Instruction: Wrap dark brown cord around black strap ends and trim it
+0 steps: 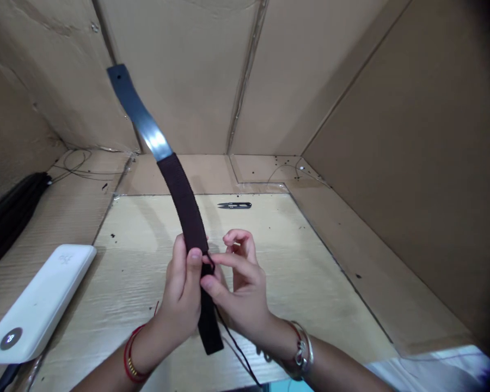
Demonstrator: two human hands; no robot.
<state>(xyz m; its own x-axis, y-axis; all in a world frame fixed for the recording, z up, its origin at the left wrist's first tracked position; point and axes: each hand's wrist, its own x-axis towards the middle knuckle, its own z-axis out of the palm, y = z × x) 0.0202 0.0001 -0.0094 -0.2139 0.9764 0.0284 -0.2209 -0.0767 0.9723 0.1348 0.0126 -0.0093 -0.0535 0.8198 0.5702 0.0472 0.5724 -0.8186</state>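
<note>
A long curved strip [185, 201] slants up and to the left, held above the board. Its upper end is bare shiny metal with a small hole; the middle is wrapped in dark brown material, and the lower end is black. My left hand [183, 288] is closed around the strip at the lower edge of the brown wrap, thumb on its face. With thumb and index finger, my right hand [240, 288] pinches a dark cord [237, 345] at the strip's right edge, where it forms a small loop. From there the cord trails down to the bottom of the view.
Small black thread snips [234, 206] lie on the pale board [310, 283] beyond my hands. At left are a white power bank [41, 305] with a cable and a black bundle [14, 218]. Loose threads lie near the back corners. Cardboard walls [179, 71] enclose the back and sides.
</note>
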